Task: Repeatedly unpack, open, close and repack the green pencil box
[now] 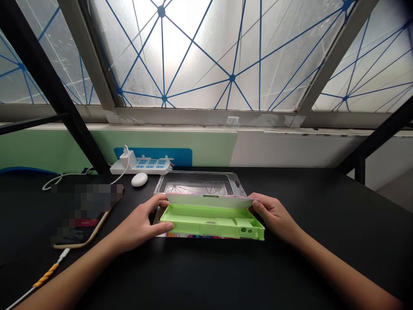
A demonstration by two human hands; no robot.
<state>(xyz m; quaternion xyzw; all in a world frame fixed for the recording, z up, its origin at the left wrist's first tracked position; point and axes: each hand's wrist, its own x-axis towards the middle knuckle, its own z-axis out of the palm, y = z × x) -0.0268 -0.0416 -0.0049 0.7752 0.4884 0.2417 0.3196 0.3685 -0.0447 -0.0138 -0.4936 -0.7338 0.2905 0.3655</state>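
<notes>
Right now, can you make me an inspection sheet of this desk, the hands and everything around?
Surface: black desk, dark and plain in front of the case.
Job's things: green case, open, its pale lid raised; clear plastic package behind.
Clutter: phone, white rounded object, power strip.
Hands: left hand grips the case's left end; right hand pinches the lid's right end.
Cables: orange-wrapped white cable at the phone's near end; white cord from the power strip.
Surroundings: blue-patterned window, black posts either side.
</notes>
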